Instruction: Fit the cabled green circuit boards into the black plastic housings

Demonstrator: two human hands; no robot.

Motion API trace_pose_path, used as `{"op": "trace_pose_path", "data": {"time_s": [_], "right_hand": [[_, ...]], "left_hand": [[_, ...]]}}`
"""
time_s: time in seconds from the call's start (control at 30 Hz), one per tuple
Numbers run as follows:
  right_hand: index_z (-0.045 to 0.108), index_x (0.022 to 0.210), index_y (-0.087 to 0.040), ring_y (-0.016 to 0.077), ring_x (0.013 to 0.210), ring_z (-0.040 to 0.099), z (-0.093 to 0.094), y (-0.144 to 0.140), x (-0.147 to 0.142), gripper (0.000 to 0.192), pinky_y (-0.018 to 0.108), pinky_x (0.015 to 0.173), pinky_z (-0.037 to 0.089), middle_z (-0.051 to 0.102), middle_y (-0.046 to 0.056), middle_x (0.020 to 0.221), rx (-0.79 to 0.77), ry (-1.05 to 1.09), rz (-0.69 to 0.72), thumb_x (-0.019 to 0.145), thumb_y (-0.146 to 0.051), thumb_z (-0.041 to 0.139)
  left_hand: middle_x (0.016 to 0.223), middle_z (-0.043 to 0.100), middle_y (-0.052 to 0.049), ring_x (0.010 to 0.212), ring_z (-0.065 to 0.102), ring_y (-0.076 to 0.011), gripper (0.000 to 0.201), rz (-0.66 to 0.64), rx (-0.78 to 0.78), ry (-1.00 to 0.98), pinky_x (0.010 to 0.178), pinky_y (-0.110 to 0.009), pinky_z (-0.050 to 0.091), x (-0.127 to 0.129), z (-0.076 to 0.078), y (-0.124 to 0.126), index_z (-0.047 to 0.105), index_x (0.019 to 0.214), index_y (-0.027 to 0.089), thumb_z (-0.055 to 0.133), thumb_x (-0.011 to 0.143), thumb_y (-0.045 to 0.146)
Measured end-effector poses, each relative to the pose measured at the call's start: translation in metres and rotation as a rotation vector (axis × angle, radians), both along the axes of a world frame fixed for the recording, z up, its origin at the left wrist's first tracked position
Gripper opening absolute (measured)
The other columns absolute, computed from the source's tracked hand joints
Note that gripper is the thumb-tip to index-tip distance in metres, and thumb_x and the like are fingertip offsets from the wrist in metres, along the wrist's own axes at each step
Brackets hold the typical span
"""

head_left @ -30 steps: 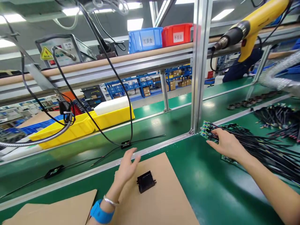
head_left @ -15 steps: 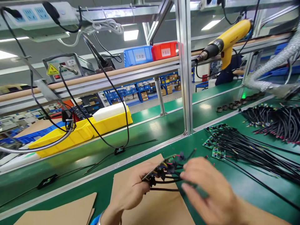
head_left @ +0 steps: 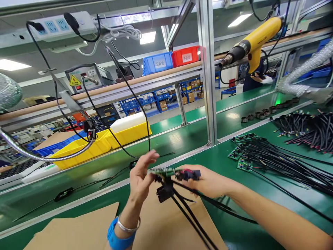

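While your left hand [head_left: 142,175] pinches the circuit board [head_left: 162,171] edge and your right hand [head_left: 208,182] grips its far end above the cardboard [head_left: 166,225], keep it level so the black cables [head_left: 192,215] hang free.

At the workbench, my left hand [head_left: 142,175] and right hand [head_left: 209,182] are both bare, with no gloves and no rings that I can make out. On my left wrist I wear a bright blue band [head_left: 117,236], broad and smooth, like a watch strap or wrist strap. Just above it sits a thin silver bangle [head_left: 127,227]. My right forearm [head_left: 275,218] is uncovered, no sleeve reaching into view.
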State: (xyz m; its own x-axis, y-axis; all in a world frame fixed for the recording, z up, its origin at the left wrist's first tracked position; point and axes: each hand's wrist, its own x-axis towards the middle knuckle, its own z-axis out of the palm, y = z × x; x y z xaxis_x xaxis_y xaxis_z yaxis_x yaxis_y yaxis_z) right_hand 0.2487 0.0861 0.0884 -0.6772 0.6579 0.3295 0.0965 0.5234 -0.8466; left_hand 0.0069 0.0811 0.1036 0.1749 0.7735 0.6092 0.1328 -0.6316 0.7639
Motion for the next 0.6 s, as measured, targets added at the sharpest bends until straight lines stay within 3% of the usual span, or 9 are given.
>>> {"op": "trace_pose_path", "data": {"time_s": [0.07, 0.13, 0.2, 0.23, 0.3, 0.43, 0.5, 0.6], "right_hand": [[0.052, 0.098, -0.019, 0.0123, 0.058, 0.048, -0.001, -0.001, -0.002, 0.016, 0.023, 0.051, 0.039, 0.05, -0.004, 0.07, -0.11, 0.056, -0.144, 0.093, -0.034, 0.049], [0.05, 0.1, -0.02, 0.0132, 0.058, 0.049, -0.001, -0.003, -0.007, 0.016, 0.023, 0.05, 0.039, 0.049, -0.004, 0.07, -0.128, 0.067, -0.304, 0.091, -0.033, 0.049], [0.049, 0.096, -0.02, 0.0149, 0.065, 0.052, -0.001, -0.006, -0.013, 0.01, 0.025, 0.055, 0.04, 0.054, -0.003, 0.074, -0.058, 0.058, -0.423, 0.088, -0.026, 0.049], [0.048, 0.094, -0.021, 0.0157, 0.069, 0.053, 0.0, -0.008, -0.016, 0.009, 0.026, 0.059, 0.041, 0.057, -0.001, 0.078, -0.015, 0.053, -0.449, 0.085, -0.022, 0.05], [0.047, 0.093, -0.021, 0.0168, 0.077, 0.056, 0.0, -0.011, -0.022, 0.014, 0.027, 0.065, 0.043, 0.061, 0.0, 0.085, 0.021, 0.059, -0.434, 0.081, -0.017, 0.05], [0.047, 0.096, -0.021, 0.0136, 0.064, 0.054, 0.003, -0.013, -0.017, 0.015, 0.025, 0.058, 0.041, 0.056, -0.003, 0.078, -0.11, 0.075, -0.351, 0.081, -0.021, 0.051], [0.05, 0.096, -0.021, 0.0115, 0.057, 0.048, 0.011, -0.011, -0.005, 0.013, 0.024, 0.054, 0.038, 0.052, -0.005, 0.072, -0.134, 0.002, -0.297, 0.084, -0.024, 0.051], [0.057, 0.085, -0.02, 0.0117, 0.06, 0.046, 0.033, -0.005, 0.026, 0.01, 0.023, 0.054, 0.035, 0.051, -0.004, 0.071, -0.038, -0.225, -0.2, 0.086, -0.031, 0.056]], "left_hand": [[0.131, 0.056, -0.013, 0.114, 0.057, -0.0284, 0.064, 0.04, -0.07, -0.083, 0.093, -0.046, 0.046, 0.01, -0.017, -0.001, 0.04, 0.144, 0.026, 0.044, 0.091, 0.06], [0.134, 0.053, -0.016, 0.115, 0.058, -0.0309, 0.084, -0.021, -0.153, -0.155, 0.093, -0.05, 0.047, 0.027, -0.028, -0.006, 0.033, 0.147, 0.024, 0.034, 0.083, 0.079], [0.132, 0.054, -0.016, 0.12, 0.054, -0.034, 0.104, -0.079, -0.202, -0.218, 0.097, -0.05, 0.045, 0.047, -0.034, -0.014, 0.038, 0.142, 0.024, 0.052, 0.062, 0.09], [0.131, 0.054, -0.014, 0.122, 0.052, -0.0345, 0.106, -0.086, -0.219, -0.241, 0.099, -0.049, 0.044, 0.056, -0.035, -0.016, 0.042, 0.138, 0.024, 0.065, 0.055, 0.085], [0.124, 0.059, -0.012, 0.12, 0.053, -0.033, 0.088, -0.053, -0.245, -0.256, 0.098, -0.045, 0.045, 0.07, -0.036, -0.019, 0.05, 0.127, 0.023, 0.079, 0.057, 0.068], [0.1, 0.066, -0.009, 0.095, 0.065, -0.0256, 0.044, 0.059, -0.313, -0.262, 0.081, -0.036, 0.053, 0.072, -0.03, -0.016, 0.058, 0.11, 0.018, 0.068, 0.079, 0.049], [0.083, 0.066, -0.006, 0.071, 0.066, -0.0196, 0.034, 0.115, -0.352, -0.221, 0.064, -0.03, 0.053, 0.058, -0.018, -0.019, 0.059, 0.107, 0.017, 0.062, 0.082, 0.04], [0.07, 0.065, -0.001, 0.044, 0.054, -0.0121, 0.033, 0.182, -0.384, -0.064, 0.042, -0.022, 0.042, 0.022, 0.014, -0.035, 0.065, 0.104, 0.017, 0.069, 0.072, 0.024]]}}
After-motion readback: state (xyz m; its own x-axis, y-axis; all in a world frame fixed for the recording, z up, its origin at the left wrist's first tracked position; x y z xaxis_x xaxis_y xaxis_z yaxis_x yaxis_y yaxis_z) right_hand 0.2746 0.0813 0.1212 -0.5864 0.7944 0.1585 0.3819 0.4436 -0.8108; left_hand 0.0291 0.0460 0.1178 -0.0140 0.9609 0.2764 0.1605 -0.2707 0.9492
